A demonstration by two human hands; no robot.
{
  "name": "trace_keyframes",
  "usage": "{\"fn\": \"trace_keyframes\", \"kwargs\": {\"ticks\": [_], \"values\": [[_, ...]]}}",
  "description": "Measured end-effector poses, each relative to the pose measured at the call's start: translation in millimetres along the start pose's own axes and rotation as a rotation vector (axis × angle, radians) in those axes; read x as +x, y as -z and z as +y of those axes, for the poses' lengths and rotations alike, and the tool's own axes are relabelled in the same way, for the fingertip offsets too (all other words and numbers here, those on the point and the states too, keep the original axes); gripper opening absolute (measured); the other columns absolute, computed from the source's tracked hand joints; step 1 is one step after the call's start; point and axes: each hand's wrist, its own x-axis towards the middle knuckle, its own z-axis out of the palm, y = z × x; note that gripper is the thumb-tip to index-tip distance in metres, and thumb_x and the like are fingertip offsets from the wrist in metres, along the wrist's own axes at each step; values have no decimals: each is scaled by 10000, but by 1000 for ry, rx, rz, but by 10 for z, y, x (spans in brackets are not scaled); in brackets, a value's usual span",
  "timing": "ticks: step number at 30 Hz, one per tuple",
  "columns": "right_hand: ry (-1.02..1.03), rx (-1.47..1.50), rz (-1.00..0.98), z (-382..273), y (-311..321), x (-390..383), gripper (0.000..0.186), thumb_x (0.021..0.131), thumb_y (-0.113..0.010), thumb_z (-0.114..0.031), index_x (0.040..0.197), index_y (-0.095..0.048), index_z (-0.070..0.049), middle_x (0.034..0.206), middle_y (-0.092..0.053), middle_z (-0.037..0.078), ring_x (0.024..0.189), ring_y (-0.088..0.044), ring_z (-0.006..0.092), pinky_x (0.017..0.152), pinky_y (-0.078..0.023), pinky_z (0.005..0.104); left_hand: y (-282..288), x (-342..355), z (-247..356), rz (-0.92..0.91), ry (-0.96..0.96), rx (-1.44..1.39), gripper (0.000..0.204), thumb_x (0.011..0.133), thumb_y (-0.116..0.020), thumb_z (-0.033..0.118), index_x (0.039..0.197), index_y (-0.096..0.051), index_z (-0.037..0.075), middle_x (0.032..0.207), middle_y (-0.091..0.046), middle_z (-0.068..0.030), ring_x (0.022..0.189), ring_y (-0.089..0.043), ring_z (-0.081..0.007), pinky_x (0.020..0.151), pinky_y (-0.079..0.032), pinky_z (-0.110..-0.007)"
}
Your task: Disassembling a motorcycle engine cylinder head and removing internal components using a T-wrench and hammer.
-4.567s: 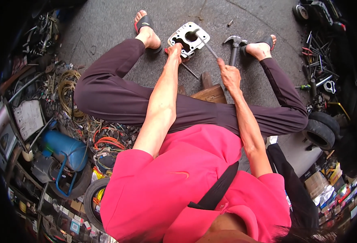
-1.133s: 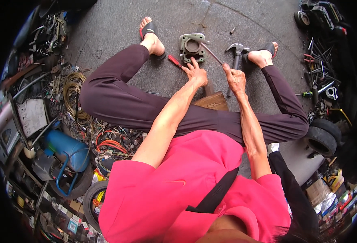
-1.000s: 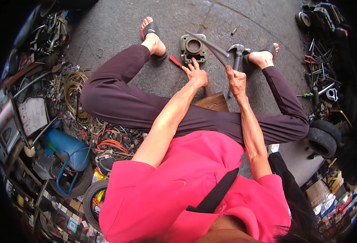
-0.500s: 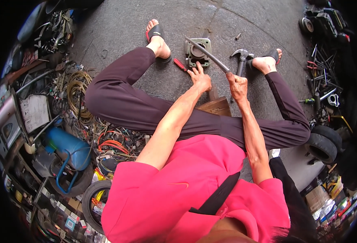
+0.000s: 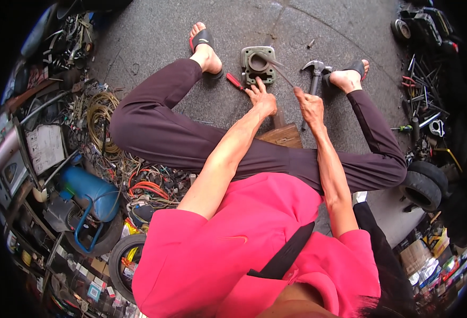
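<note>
A metal engine cylinder (image 5: 248, 62) with a round bore stands on the ground between my feet. My left hand (image 5: 262, 99) grips its near edge, with fingertips at the opening there. In my right hand (image 5: 311, 109) is a long grey file (image 5: 283, 74), blurred by motion, slanting over the right side of the cylinder. My right fingers are wrapped around its near end. A red-handled tool (image 5: 234, 81) lies left of the cylinder, its tip close to my left fingers. To the right rests a claw hammer (image 5: 315, 75), apart from my right hand.
A wooden block (image 5: 282, 137) sits between my legs. Coiled hose and tangled wires (image 5: 102, 114) lie to the left, near a blue tank (image 5: 93, 192). Several loose tools (image 5: 421, 93) and tyres (image 5: 423, 185) are on the right. A small metal piece (image 5: 311, 43) lies beyond the hammer.
The file has shifted and swung across the cylinder, now blurred and lower over its right side. My right hand has tilted slightly; my left hand stays at the cylinder's near edge.
</note>
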Motion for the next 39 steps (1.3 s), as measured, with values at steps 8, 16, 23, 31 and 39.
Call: {"fn": "trace_keyframes", "kwargs": {"ticks": [8, 16, 23, 31, 39], "values": [[76, 78, 28, -23, 34, 46, 716, 845, -499, -658, 565, -489, 1, 499, -399, 84, 504, -414, 178, 487, -318, 380, 85, 6, 32, -3, 3, 21, 546, 743, -698, 289, 1261, -598, 146, 1515, 73, -298, 1375, -150, -496, 1063, -153, -627], [-147, -202, -84, 30, -26, 85, 854, 801, -384, -776, 644, -639, 23, 589, -566, 230, 627, -606, 382, 616, -446, 470, 89, -10, -10, -25, -25, -26, 587, 682, -745, 304, 1229, -622, 132, 1503, 72, -322, 1363, -151, -520, 1057, -157, -636], [146, 137, 53, -32, 59, -40, 732, 856, -501, -648, 564, -487, 23, 465, -370, 120, 453, -370, 161, 464, -317, 388, 53, -32, 40, -19, -14, 26, 579, 738, -709, 286, 1282, -577, 140, 1503, 85, -318, 1367, -146, -515, 1057, -163, -640], [10, -316, 17, -66, -20, 29, 790, 817, -423, -737, 595, -632, -9, 583, -576, 233, 626, -631, 389, 587, -463, 460, 143, -65, -17, -59, -39, 24, 639, 714, -704, 329, 1298, -546, 122, 1491, 63, -345, 1356, -155, -531, 1042, -204, -637], [-64, -43, -30, -26, -49, -15, 771, 817, -471, -716, 573, -557, 11, 499, -471, 161, 484, -461, 281, 543, -398, 429, 123, -43, 22, -86, -23, 26, 614, 734, -710, 303, 1301, -557, 126, 1497, 99, -327, 1368, -135, -520, 1053, -168, -642]]}}
